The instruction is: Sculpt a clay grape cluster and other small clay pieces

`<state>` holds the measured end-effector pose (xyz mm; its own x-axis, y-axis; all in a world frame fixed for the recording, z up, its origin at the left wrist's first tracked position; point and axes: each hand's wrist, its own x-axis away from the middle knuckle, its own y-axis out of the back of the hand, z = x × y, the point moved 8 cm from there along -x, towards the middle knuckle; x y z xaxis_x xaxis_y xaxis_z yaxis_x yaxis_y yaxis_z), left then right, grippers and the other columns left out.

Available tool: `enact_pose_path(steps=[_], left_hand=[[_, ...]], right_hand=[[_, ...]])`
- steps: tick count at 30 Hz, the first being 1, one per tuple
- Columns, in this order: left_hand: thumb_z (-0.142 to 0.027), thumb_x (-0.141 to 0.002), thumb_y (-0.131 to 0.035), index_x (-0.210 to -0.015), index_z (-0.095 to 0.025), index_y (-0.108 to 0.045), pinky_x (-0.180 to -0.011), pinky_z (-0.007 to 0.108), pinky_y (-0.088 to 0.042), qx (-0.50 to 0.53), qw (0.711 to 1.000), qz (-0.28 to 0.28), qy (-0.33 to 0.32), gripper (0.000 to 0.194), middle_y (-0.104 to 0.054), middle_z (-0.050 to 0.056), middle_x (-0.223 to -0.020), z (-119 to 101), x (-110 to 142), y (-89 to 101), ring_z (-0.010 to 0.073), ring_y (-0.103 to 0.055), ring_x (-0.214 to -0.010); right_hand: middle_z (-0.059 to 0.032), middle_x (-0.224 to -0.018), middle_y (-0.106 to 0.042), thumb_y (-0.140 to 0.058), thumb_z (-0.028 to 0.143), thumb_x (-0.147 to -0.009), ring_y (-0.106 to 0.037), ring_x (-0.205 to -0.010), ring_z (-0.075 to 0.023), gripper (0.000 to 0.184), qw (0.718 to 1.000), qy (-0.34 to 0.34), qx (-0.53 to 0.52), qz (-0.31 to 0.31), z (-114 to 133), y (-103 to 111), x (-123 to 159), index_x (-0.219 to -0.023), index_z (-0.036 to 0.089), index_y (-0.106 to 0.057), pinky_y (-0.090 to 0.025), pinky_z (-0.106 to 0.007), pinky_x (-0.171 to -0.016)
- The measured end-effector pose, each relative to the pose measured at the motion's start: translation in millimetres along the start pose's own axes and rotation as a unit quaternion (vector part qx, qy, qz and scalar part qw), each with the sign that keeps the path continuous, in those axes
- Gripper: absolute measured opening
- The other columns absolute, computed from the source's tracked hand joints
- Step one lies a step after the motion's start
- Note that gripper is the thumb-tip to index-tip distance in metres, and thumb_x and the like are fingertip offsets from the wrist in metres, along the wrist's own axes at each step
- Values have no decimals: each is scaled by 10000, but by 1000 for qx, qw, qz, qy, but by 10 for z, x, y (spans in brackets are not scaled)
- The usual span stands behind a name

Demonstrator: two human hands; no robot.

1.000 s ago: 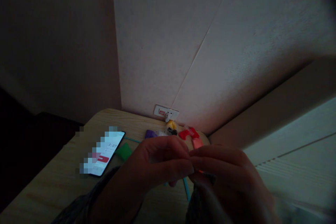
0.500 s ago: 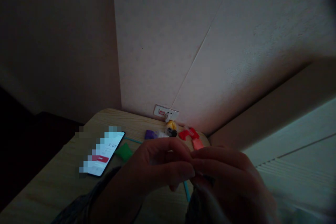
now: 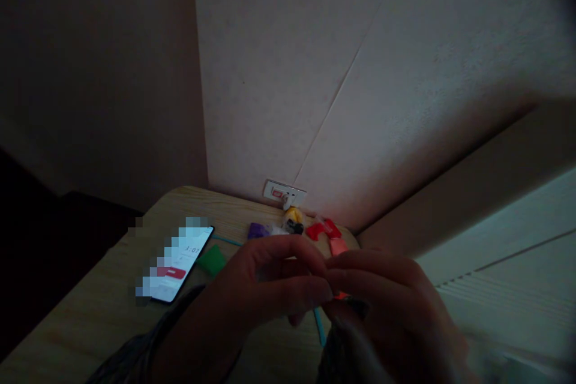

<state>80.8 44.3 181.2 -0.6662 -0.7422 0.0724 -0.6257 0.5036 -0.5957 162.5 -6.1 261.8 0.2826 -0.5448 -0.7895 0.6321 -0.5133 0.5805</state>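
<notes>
My left hand and my right hand meet at the fingertips above the table, both closed in a pinch. A small orange-red piece shows between the fingertips; its shape and most of it are hidden by the fingers. Beyond my left hand lies a flat green piece. A blue strip runs along the tabletop below the hands, partly covered. Just past my right fingers sits a salmon-coloured piece, beside a red packet.
On the wooden table a lit phone lies at the left. Along the back are a purple packet, a yellow item in clear wrapping and a thin teal strip. A wall socket holds a white plug.
The orange-red piece shows more plainly between my fingertips. My fingers have shifted very slightly; the things on the table have stayed put.
</notes>
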Motion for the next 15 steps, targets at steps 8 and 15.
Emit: enact_pose_path(steps=[8,15], left_hand=[[-268,-660,-723,-577,-151,-580,-487,202,-295,-24,1000,-2,-9,203,-505,-38,-593,5,-21,14,70,-386,-518],[-320,-629,-761,-610,-151,-577,-471,207,-278,-18,1000,0,9,251,-514,-34,-618,-10,2,-5,70,-371,-516]], right_hand=[[-3,-762,-708,-626,269,-827,-671,-595,-144,82,997,56,3,53,17,-10,-2,-868,258,-695,-549,-216,-473],[-11,-773,-708,-630,250,-817,-677,-625,-152,75,998,49,-1,39,43,-7,-19,-872,242,-680,-558,-228,-506]])
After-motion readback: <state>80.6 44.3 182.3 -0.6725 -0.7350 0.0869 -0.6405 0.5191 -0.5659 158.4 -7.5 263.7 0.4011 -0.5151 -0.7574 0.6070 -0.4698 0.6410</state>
